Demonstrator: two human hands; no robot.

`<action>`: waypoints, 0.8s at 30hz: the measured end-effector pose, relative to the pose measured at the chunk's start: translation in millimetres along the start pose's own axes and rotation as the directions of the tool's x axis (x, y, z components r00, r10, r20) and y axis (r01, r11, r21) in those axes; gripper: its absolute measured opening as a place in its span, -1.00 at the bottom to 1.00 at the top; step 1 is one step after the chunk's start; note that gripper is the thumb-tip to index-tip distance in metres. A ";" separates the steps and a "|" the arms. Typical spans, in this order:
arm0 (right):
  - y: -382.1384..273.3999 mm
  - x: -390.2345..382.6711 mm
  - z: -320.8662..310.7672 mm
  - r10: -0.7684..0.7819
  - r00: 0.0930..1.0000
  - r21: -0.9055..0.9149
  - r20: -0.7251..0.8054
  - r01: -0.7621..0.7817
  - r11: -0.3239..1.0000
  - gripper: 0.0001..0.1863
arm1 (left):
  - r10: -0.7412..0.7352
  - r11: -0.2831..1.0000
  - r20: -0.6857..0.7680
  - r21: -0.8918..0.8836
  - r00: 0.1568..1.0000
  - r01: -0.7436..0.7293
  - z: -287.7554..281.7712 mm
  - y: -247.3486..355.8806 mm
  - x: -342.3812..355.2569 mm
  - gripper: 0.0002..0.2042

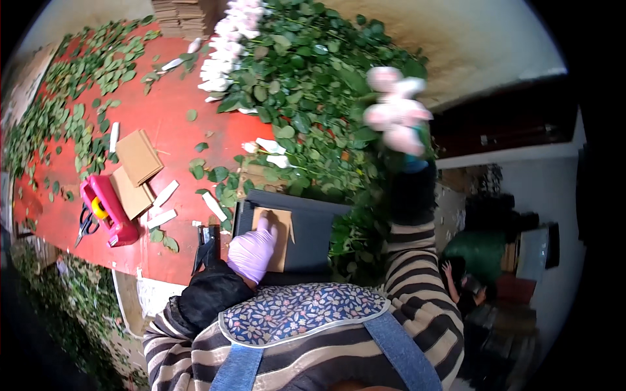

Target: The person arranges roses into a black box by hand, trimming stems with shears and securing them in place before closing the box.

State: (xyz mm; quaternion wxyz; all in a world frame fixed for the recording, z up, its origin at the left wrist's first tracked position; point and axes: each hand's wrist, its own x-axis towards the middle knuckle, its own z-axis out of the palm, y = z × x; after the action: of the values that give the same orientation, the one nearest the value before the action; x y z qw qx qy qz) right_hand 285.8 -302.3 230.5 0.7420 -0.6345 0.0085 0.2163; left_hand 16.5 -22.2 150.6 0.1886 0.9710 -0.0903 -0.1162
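Observation:
My left hand [254,251], in a lilac glove, rests with fingers extended on a brown cardboard sheet [282,231] lying in a black tray [315,244]. A dark tool [207,241], perhaps a stapler, is beside its wrist. My right hand [411,163], blurred and in a teal glove, grips a bunch of pale pink roses [398,111], held up over the leafy stems at the right. Loose white rose heads [274,153] and a long pile of white roses [228,45] lie among green stems [306,78] beyond the tray.
The red table [150,85] carries scattered leaves, folded cardboard [137,156], white strips [166,194], a pink tape dispenser [117,225] and scissors [86,225]. A cardboard stack [179,16] stands at the back. Another person [464,293] is at lower right; cut foliage [65,300] fills the lower left.

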 end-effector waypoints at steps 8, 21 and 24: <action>-162.4 -279.1 -139.0 -0.890 0.452 -0.965 0.067 0.255 0.056 -0.60 | 0.028 1.000 0.245 -0.004 0.969 -0.028 3.7 -10.0 -1.9 -0.54; -49.8 -135.8 22.1 -0.720 0.601 0.600 0.346 0.449 0.663 -0.34 | 0.225 0.972 0.248 0.005 0.942 -0.234 -15.1 -19.0 -3.3 -0.19; -43.7 -146.8 -53.4 -0.835 0.370 0.715 0.407 0.439 0.544 -0.31 | 0.218 0.973 0.288 0.015 0.932 -0.232 -9.7 -18.1 2.0 -0.21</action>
State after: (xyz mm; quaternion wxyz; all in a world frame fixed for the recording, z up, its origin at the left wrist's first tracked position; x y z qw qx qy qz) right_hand 181.2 -402.7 303.3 0.8365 -0.2306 -0.4836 0.1150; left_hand 23.4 -2.8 151.9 0.1618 0.9317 -0.2298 -0.2300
